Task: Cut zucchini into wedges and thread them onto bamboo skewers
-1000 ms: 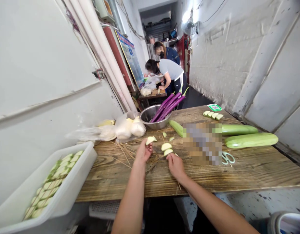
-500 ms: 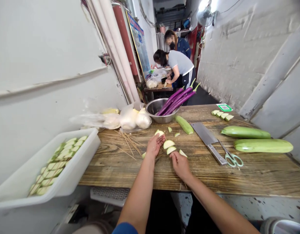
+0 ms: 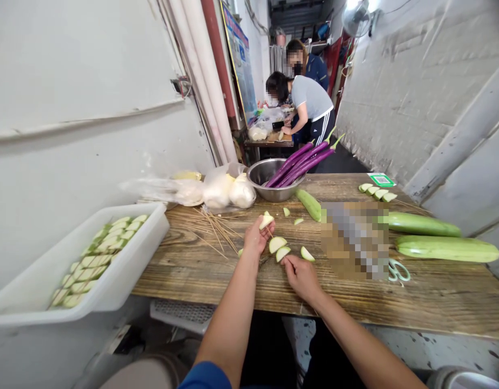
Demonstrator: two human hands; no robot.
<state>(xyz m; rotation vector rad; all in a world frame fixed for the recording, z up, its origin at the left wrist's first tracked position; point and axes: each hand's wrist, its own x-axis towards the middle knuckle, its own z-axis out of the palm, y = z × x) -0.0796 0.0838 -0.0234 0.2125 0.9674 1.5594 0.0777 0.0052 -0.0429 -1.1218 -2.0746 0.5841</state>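
Note:
My left hand point(image 3: 255, 236) pinches a pale half-round zucchini slice point(image 3: 266, 221). My right hand point(image 3: 301, 275) is closed on the lower end of a thin wooden skewer point(image 3: 269, 232), mostly hidden by the fingers and slices. Two zucchini slices point(image 3: 277, 245) are threaded on it, just beyond my right fingertips. The skewer's upper end reaches the slice in my left hand; whether it has pierced it I cannot tell. A loose slice point(image 3: 307, 254) lies beside my right hand. Smaller zucchini pieces point(image 3: 298, 221) lie farther back.
Skewered slices fill part of a white tub point(image 3: 123, 281) at left. Loose skewers point(image 3: 217, 229), bagged white produce point(image 3: 228, 192) and a steel bowl point(image 3: 255, 178) of eggplants point(image 3: 300, 166) stand behind. Whole zucchinis point(image 3: 447, 248) and scissors point(image 3: 399, 270) lie right, beside a blurred patch. Two people work beyond.
My left hand has tilted its slice and brought it against the skewer's upper end. The skewer and its two slices have turned slightly. The whole view has shifted a little.

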